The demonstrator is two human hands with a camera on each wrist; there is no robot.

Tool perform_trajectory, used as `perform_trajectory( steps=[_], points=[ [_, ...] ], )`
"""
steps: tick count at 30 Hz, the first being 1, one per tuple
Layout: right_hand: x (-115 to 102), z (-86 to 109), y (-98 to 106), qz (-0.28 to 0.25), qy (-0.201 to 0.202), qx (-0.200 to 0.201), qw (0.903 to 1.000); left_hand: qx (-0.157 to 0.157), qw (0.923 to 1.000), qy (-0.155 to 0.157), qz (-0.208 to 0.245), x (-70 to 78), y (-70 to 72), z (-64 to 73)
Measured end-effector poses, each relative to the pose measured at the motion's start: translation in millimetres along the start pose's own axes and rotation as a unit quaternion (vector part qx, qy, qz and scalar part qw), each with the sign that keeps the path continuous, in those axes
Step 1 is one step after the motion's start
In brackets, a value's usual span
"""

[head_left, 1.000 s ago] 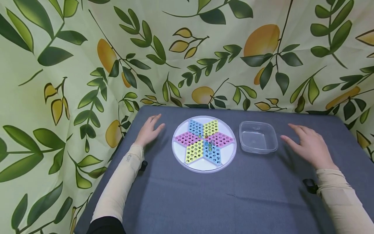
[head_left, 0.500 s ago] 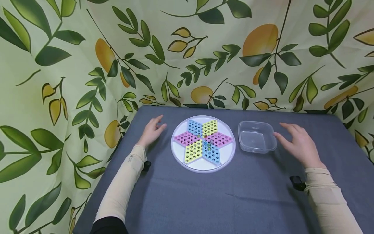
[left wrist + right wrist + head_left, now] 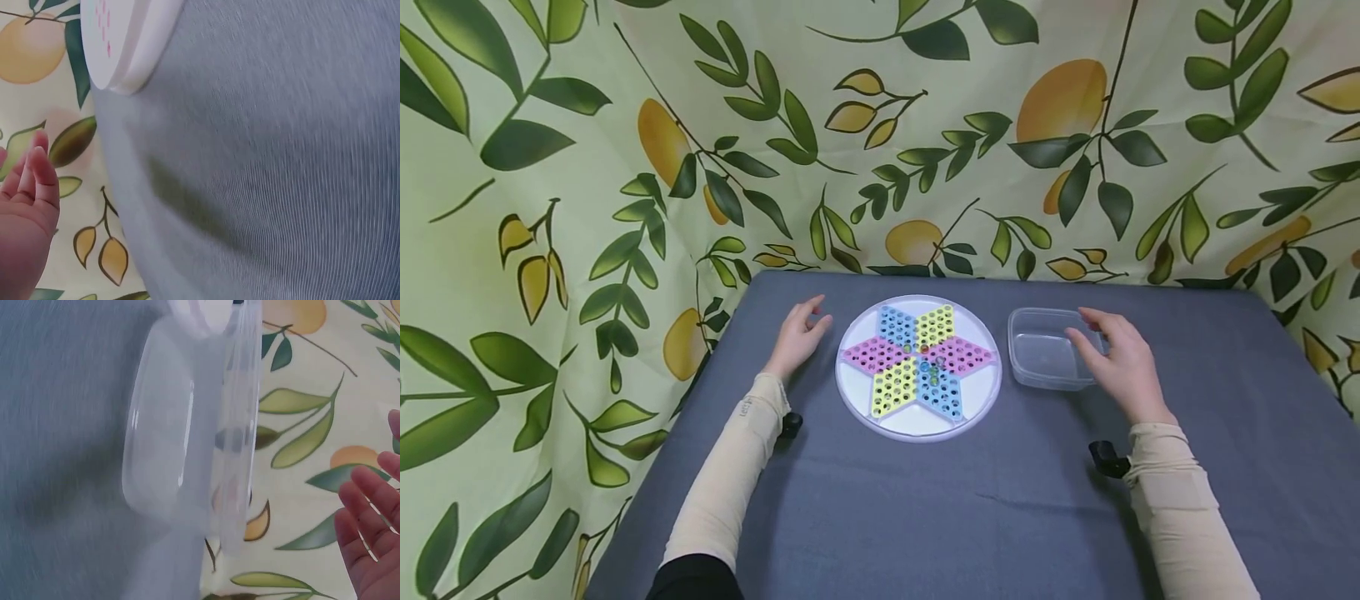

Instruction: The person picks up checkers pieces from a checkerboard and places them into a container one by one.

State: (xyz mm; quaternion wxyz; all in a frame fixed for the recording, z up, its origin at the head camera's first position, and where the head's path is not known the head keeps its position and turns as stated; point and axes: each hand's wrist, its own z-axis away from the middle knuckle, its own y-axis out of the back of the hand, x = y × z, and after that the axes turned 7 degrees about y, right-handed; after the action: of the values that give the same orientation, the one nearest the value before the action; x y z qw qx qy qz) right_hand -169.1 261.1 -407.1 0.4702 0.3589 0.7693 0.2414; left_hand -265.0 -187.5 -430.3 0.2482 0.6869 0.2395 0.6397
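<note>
A round white Chinese checkers board (image 3: 857,396) with a blue, yellow and pink star lies mid-table in the head view. Several small marbles (image 3: 934,377) sit in holes around its centre and lower blue point. Just right of the board stands a clear plastic container (image 3: 1045,383) with nothing seen in it. My right hand (image 3: 1122,367) hovers over the container's right side, fingers extended and holding nothing. Left of the board, my left hand (image 3: 797,337) is raised above the table with relaxed, empty fingers. The left wrist view shows the board's rim (image 3: 134,69).
A grey-blue cloth (image 3: 910,517) covers the table. Behind and to the left hangs a curtain (image 3: 850,200) printed with leaves and fruit. Each wrist carries a small black camera, the right one (image 3: 1108,460) low over the cloth.
My right hand has moved left, from beside the container to over its right side. My left hand has shifted slightly right, toward the board. Board and container stay in place.
</note>
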Motion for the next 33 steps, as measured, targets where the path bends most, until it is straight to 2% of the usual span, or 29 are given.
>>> perform_trajectory(
  steps=[6,10,16,21,26,33],
  points=[
    [-8.4,-0.2,-17.5,-0.044,-0.020,0.016,0.9987,-0.001,0.9996,0.013,0.023,-0.4,-8.6,-2.1],
    [-13.8,-1.3,-27.7,-0.061,-0.032,0.032,0.9971,-0.002,0.9983,0.024,0.054,-3.3,-12.9,-3.8],
    [-21.3,0.0,-44.2,-0.075,-0.020,0.076,0.9941,-0.002,0.9935,0.045,0.105,-6.7,-17.5,-3.2],
    [-29.9,2.4,-59.0,-0.113,-0.007,0.102,0.9883,-0.002,0.9895,0.060,0.132,-10.7,-23.7,-2.5],
    [-38.9,3.2,-73.2,-0.156,-0.006,0.098,0.9829,-0.001,0.9848,0.076,0.156,-13.7,-28.6,-3.3],
    [-50.5,5.7,-88.3,-0.179,-0.009,0.059,0.9821,-0.008,0.9821,0.096,0.162,-12.1,-30.1,-0.9]
  ],
)
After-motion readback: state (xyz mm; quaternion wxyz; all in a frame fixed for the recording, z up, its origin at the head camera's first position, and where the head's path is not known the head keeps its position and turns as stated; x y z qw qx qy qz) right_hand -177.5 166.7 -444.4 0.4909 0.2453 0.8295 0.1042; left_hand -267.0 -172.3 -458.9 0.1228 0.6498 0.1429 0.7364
